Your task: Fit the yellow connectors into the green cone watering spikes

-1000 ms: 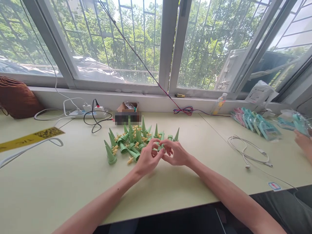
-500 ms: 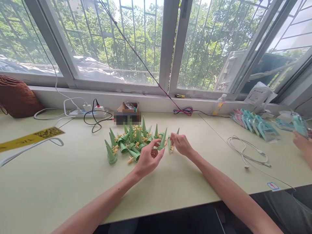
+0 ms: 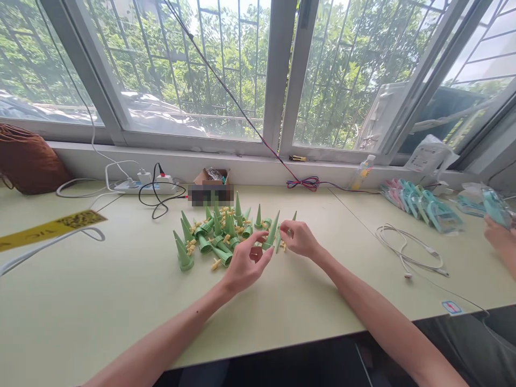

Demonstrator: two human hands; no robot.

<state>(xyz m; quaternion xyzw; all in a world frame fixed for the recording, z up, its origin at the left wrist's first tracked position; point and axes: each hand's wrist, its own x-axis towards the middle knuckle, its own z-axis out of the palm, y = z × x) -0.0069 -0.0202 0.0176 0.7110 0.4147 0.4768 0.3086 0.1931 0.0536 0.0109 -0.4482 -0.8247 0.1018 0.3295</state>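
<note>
My left hand curves its thumb and fingers around the lower part of a green plastic cone, whose tip points up and leans slightly right. Close by on the right, my right hand has its fingers bent together at a slim green piece, mostly hidden behind them. A small yellow valve-like piece shows just under those fingers. Another green tip rises behind the right hand. Left of both hands is a cluster of green cones, some upright and some lying, with yellow pieces among them.
Behind the cluster stands an open cardboard box. A power strip with cables lies at back left. To the right are a coiled white cable, a bottle and bagged teal items. Another person's hand holds one such item.
The cone at my left hand has shifted slightly right and leans more. My right hand has moved a little left, along with the slim green piece, bringing both closer to the cone.
</note>
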